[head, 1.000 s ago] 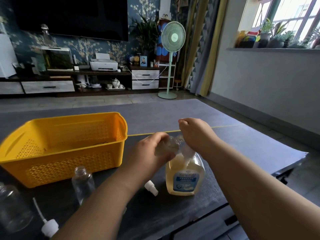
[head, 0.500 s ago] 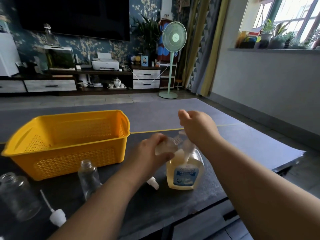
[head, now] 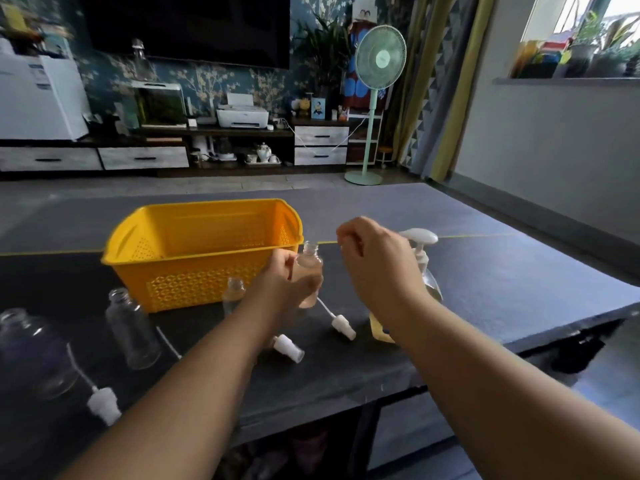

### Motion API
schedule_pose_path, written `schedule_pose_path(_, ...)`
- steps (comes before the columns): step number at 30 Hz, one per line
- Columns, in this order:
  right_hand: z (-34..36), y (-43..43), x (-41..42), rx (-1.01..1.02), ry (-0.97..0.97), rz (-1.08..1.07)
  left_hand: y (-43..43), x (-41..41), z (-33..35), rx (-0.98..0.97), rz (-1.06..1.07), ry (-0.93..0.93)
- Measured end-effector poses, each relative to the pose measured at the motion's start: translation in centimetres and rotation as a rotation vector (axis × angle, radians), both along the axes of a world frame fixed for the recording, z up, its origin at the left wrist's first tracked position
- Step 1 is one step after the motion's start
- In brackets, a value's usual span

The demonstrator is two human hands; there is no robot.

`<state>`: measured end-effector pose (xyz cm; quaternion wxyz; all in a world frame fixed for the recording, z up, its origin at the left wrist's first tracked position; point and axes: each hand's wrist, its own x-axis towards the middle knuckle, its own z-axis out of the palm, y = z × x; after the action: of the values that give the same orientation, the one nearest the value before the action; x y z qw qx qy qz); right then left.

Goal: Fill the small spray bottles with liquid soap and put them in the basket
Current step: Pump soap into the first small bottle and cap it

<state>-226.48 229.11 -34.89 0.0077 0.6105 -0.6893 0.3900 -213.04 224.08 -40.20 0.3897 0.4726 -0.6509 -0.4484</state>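
Gripping one small clear plastic spray bottle (head: 308, 271) in the left hand (head: 285, 277), fingers wrapped round it. Held upright with no cap on, pale orange soap inside, just in front of the right corner of the one yellow plastic basket with little holes (head: 194, 268). Next to it, the right hand (head: 375, 261), curled up with nothing in it, close by the white pump of the one big soap bottle (head: 417, 237).

Standing on the dark table (head: 502, 289): three empty clear bottles (head: 133, 327), (head: 233, 292), (head: 31, 355). Lying near them: three white spray caps (head: 344, 325), (head: 289, 348), (head: 104, 405).

Half a second ago: small bottle tipped under the pump, right hand pressing on top. Now moved left and stood up straight, right hand lifted off.
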Motion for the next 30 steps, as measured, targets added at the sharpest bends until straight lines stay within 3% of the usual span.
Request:
schedule_pose_path(3, -3.1, -0.5, 0.7, 0.223, -0.045, -0.007, 0.0, 0.8, -1.5, 0.006, 0.027, -0.064)
schedule_pose_path(8, -7.6, -2.5, 0.9, 0.750, 0.298, 0.051, -0.3, 1.4, -2.8, 0.073, 0.061, -0.051)
schedule_pose_path(11, -8.9, -2.7, 0.7, 0.757, 0.357, 0.055, -0.5, 1.4, -3.4, 0.082, 0.043, -0.073)
schedule_pose_path(16, -9.4, -2.5, 0.5, 0.567, 0.391, 0.125, -0.5, 1.6, -4.0, 0.074, 0.008, -0.099)
schedule_pose_path(19, -8.2, -2.5, 0.5, 0.387, 0.184, 0.092, -0.2, 1.7, -4.0, 0.049, 0.002, -0.108)
schedule_pose_path(24, -4.7, -2.5, 0.9, 0.141, -0.636, -0.022, 0.3, 1.6, -3.5, 0.057, -0.027, -0.139)
schedule_pose_path(27, -3.1, -2.8, 1.1, 0.160, -0.882, 0.009, 0.4, 1.6, -3.4, 0.084, -0.047, -0.096)
schedule_pose_path(30, -2.2, -3.0, 1.3, 0.272, -0.964, 0.089, 0.6, 1.5, -3.4, 0.111, -0.043, -0.023)
